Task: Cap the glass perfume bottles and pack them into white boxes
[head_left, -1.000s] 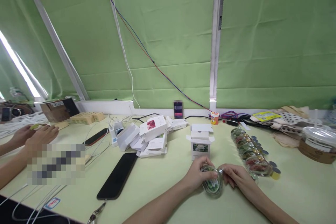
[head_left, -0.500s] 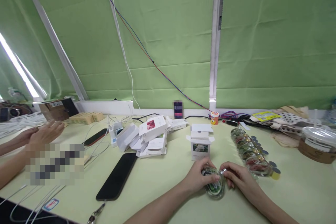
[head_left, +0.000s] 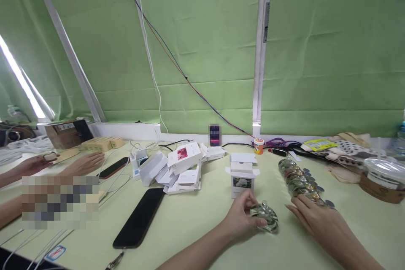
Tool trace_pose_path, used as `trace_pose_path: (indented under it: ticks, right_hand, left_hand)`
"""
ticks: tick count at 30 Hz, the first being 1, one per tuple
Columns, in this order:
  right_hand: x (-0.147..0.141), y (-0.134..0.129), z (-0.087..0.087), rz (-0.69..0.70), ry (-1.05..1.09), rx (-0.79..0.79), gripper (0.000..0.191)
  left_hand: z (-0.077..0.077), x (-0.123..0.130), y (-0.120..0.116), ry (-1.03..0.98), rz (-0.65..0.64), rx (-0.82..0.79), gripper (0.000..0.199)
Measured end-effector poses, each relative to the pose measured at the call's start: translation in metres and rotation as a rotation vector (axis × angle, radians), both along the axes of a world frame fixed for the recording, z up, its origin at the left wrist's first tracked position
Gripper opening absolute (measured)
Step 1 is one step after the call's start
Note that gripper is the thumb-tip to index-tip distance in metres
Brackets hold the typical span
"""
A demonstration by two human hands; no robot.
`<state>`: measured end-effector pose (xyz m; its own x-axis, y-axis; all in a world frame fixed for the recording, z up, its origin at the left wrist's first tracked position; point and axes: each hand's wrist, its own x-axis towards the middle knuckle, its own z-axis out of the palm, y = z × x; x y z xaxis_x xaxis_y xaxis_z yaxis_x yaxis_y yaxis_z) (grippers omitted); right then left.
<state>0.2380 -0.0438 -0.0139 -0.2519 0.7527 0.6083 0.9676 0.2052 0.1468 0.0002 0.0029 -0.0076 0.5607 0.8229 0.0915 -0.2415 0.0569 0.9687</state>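
Note:
My left hand [head_left: 242,215] grips a small clear bottle [head_left: 268,219] with a green picture inside or on its face. The bottle leans back, its short neck pointing up. Across from it, my right hand [head_left: 325,221] lies over the near end of a row of similar clear bottles [head_left: 294,175], fingers bent and thumb a little apart. I see nothing between that thumb and the forefinger; the other fingertips are hidden. Just beyond my left hand stands an upright white box [head_left: 242,185] with a flower picture and raised flaps.
A pile of white boxes [head_left: 183,168] lies left of centre. Nearer is a black phone [head_left: 139,219]. Grey discs [head_left: 319,188] line the row's right side. A lidded cup [head_left: 381,179] stands far right. At left, another person's hands [head_left: 85,163] are among cables.
My right hand has left the held bottle's neck and moved right to the bottle row. The held bottle has tipped back in my left hand. The other person's hand has moved right.

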Motion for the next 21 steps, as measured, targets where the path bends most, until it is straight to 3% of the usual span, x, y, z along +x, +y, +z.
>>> trace_pose_path:
  ticks: [6,11,17,21]
  right_hand:
    - [0.003,0.000,-0.011,-0.021,-0.189,0.020,0.032]
    - [0.000,0.002,-0.019,0.070,-0.142,-0.054,0.021]
    - [-0.021,-0.002,-0.014,0.262,0.278,-0.254,0.028]
    - [-0.028,-0.008,0.003,0.271,0.715,-0.224,0.021]
  left_hand:
    - [0.002,0.001,-0.002,-0.009,0.003,-0.022,0.058]
    - [0.001,0.002,-0.001,0.000,0.003,-0.013,0.059]
    - [0.002,0.002,-0.003,0.101,0.053,0.111,0.049]
    - [0.002,0.001,-0.004,0.199,0.077,0.171,0.044]
